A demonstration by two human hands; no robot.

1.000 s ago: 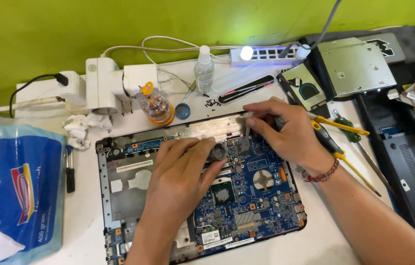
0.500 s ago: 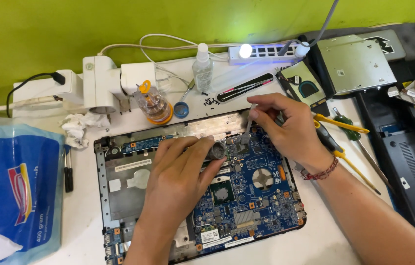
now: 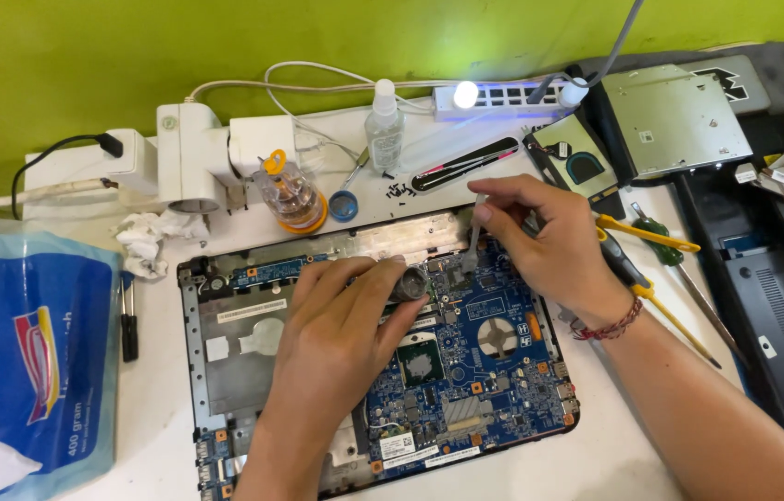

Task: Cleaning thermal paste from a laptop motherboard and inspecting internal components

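- A blue plastic packet [image 3: 35, 353] lies at the far left edge of the table [image 3: 155, 436], with a small black screwdriver [image 3: 128, 320] just beside it; crumpled tissue [image 3: 146, 237] sits behind them
- The opened laptop base [image 3: 225, 343] lies in the middle of the table, its blue circuit board [image 3: 480, 371] bare; both hands work over its rear half
- The left hand [image 3: 341, 339] rests flat on the board, fingers curled round a small dark cylinder [image 3: 407, 283], which it grips near the board's rear middle
- The right hand [image 3: 549, 246] hovers just right of that, thumb and forefinger pinching a thin grey tool [image 3: 473, 237]; the tool's tip touches the board just beside the cylinder
- Behind the laptop stand a white power adapter [image 3: 192, 153], a small amber-capped jar [image 3: 290, 195] and a clear bottle [image 3: 384, 130]; a lit power strip [image 3: 494, 97] runs along the green wall
- Bare table shows in front of the laptop and at its left; the right side is crowded
- Yellow-handled screwdrivers [image 3: 647, 237] lie just beside the right wrist; a silver drive [image 3: 675, 116] and a black laptop cover [image 3: 781, 315] fill the right edge
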